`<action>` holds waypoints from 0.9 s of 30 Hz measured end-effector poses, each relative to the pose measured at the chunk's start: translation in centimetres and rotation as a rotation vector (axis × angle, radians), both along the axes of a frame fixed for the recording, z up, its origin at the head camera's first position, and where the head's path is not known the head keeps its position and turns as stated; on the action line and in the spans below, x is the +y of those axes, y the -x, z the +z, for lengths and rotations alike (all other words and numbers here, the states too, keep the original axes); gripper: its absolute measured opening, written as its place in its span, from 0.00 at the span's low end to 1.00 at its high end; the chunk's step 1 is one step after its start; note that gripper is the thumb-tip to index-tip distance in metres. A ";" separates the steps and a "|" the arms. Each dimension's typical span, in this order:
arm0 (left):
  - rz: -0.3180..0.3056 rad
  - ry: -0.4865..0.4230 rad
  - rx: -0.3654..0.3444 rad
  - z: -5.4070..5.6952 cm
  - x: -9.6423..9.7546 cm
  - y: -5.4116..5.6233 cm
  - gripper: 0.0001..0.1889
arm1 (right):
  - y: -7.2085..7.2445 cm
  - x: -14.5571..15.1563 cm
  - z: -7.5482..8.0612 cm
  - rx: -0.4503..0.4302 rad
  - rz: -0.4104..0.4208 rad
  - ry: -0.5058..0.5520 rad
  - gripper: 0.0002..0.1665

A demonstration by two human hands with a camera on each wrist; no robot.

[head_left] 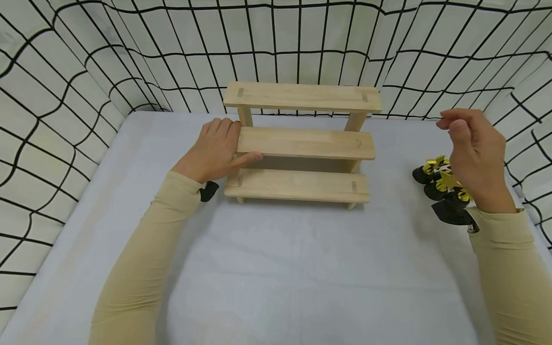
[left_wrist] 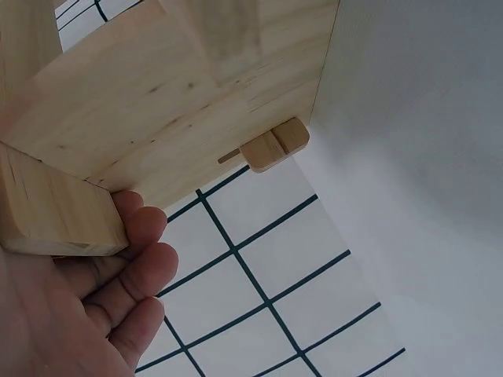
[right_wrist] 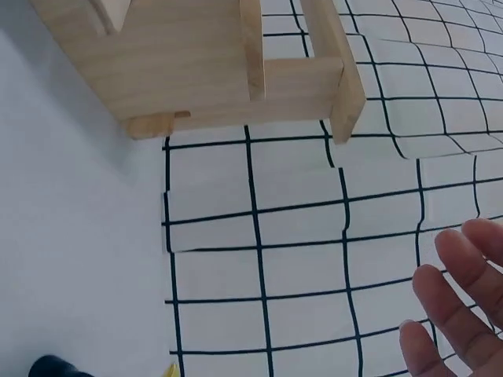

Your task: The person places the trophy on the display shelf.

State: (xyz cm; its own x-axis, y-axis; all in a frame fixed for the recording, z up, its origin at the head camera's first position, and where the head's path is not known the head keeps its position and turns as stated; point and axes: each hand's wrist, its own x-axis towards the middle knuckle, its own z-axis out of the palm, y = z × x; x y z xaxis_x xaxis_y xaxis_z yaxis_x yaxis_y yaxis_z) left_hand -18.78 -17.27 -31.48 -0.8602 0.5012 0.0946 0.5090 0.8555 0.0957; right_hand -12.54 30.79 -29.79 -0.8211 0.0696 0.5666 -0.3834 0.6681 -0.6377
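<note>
A three-tiered, pale natural-wood stepped rack (head_left: 302,143) stands upright on a white-covered worktop (head_left: 302,268). The left hand (head_left: 217,148) grasps the left end of the rack's middle board (head_left: 327,145), its thumb along the front edge and its fingers curled around the end. Well to the rack's right, the right hand (head_left: 483,158) is raised and released, its fingers loosely bent. Below that hand, right of the rack, sits a cluster of black rounded objects with shiny gold star- and flower-shaped ornaments (head_left: 435,191). Behind the rack rises a black wire grid (head_left: 299,51) backed in white.
</note>
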 end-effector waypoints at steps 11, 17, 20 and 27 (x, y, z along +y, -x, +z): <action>-0.007 -0.014 0.016 -0.2 0.0 0.0 0.43 | -1.4 4.1 -0.4 0.047 -0.093 0.113 0.12; -0.013 -0.038 0.029 -0.5 -0.1 0.1 0.44 | -2.2 5.6 -1.2 -0.116 -0.309 0.193 0.15; -0.018 -0.049 0.041 -0.5 -0.1 0.1 0.44 | -2.6 6.0 -1.6 -0.136 -0.397 0.225 0.15; -0.022 -0.068 0.052 -0.7 -0.1 0.1 0.46 | -2.8 7.6 -3.1 -0.090 -0.413 0.317 0.17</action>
State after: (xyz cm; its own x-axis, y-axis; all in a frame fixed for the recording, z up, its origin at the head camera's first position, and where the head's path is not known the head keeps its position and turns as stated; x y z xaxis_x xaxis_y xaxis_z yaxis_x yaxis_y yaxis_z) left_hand -18.88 -17.41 -32.17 -0.8422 0.5105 0.1737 0.5331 0.8367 0.1258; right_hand -9.75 38.40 -32.89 -0.7334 0.5540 0.3940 -0.0640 0.5207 -0.8513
